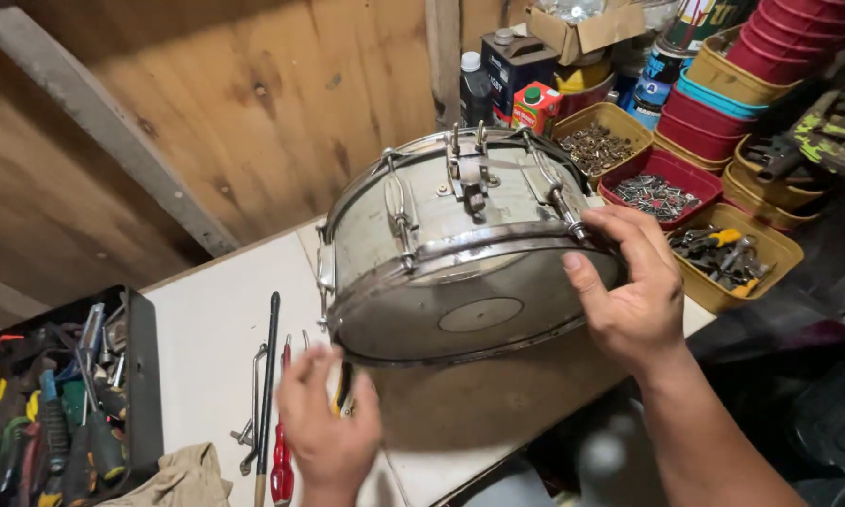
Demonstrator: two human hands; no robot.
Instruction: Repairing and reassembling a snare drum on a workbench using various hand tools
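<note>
Tilting on its lower edge, a battered metal snare drum [460,253] fills the middle of the frame, its worn drumhead turned toward the camera and its shell leaning back toward the plank wall [206,122] in the upper left. The right hand [629,291] steadies it from the right side — fingers curled over the chrome hoop next to a tension rod, thumb laid against the head — so the drum seems to stay propped on edge instead of dropping flat. The left hand [328,422] hovers low in the frame just beneath the drum's bottom rim, fingers loosely spread and blurred, gripping nothing that can be made out; whether it touches the rim I cannot tell.

Hand tools lie close to that left hand on the white tabletop [206,319]: a long dark rod [267,376], a bent metal key [251,413] and red-handled pliers [281,460], all within easy reach. At the lower left an open black toolbox [145,376] crowded with screwdrivers sits beside a crumpled rag [183,479]. Yellow and red trays [769,253] of screws and small fittings are set out at the right — sorted parts kept near the work — with stacked tubs and cans behind.
</note>
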